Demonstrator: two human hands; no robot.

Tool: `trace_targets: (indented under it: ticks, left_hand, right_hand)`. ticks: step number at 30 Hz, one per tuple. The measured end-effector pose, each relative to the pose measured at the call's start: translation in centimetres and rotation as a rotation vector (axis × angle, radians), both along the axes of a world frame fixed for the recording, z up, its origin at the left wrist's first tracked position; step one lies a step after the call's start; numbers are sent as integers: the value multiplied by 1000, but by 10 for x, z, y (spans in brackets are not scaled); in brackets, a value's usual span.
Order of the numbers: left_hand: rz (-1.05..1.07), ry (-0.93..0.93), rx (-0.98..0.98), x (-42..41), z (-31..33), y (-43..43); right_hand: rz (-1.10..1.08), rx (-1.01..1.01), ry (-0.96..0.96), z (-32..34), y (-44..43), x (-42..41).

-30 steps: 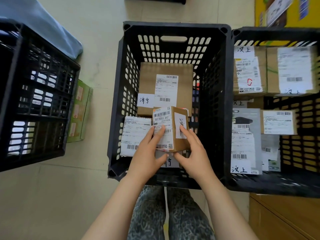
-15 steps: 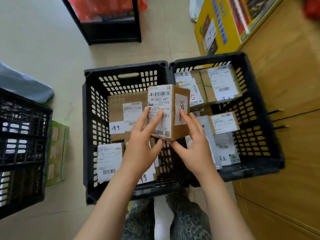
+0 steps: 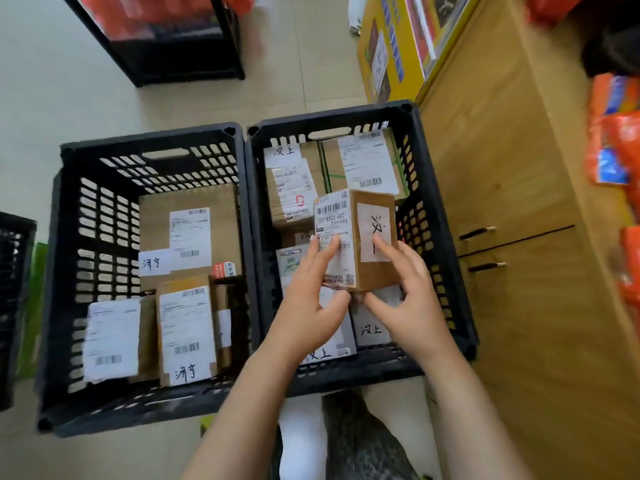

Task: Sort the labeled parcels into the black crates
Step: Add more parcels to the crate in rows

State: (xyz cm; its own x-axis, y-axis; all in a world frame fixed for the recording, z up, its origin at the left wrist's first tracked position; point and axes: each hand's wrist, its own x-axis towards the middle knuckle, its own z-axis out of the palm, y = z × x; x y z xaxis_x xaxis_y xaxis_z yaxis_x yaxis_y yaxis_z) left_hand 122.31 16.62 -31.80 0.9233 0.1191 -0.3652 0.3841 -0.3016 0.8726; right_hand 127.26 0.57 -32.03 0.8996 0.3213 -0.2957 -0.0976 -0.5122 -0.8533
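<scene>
A small brown cardboard parcel (image 3: 358,233) with a barcode label and a handwritten white tag hangs over the right black crate (image 3: 446,244). My left hand (image 3: 311,306) grips its left face, thumb under the bottom edge. My right hand (image 3: 408,296) holds its right face the same way. Several labeled parcels (image 3: 294,188) lie in the right crate below. The left black crate (image 3: 65,244) holds three labeled boxes (image 3: 190,237).
A wooden cabinet (image 3: 519,188) with two black handles stands right of the crates. Another black crate (image 3: 14,299) is at the far left edge. A black rack (image 3: 173,64) and a yellow box (image 3: 391,46) stand behind. Orange packets (image 3: 613,147) lie at right.
Both hands lifted the small parcel out of the left crate and carried it right, over the right crate. The view turned right with it.
</scene>
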Motion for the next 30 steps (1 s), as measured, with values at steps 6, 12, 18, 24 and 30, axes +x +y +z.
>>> trace_targets:
  ticks: [6,12,18,24,30]
  left_hand:
    - [52,123,-56,3,-20,-45]
    - [44,195,-78,-8,-56,-64]
    - [123,263,-226,-11,-71,-75]
    - [263,207,-230,-10,-87,-94]
    - [197,190,41,-9,-88,-92]
  right_hand:
    - [0,-27,117,-24,-40,-6]
    - [-33,-59,143,-47,-63,-25]
    - [57,-201,145,-57,-73,-23]
    - [217,-325,23,-73,-73,-5]
    - [255,-306,18,-81,-86,5]
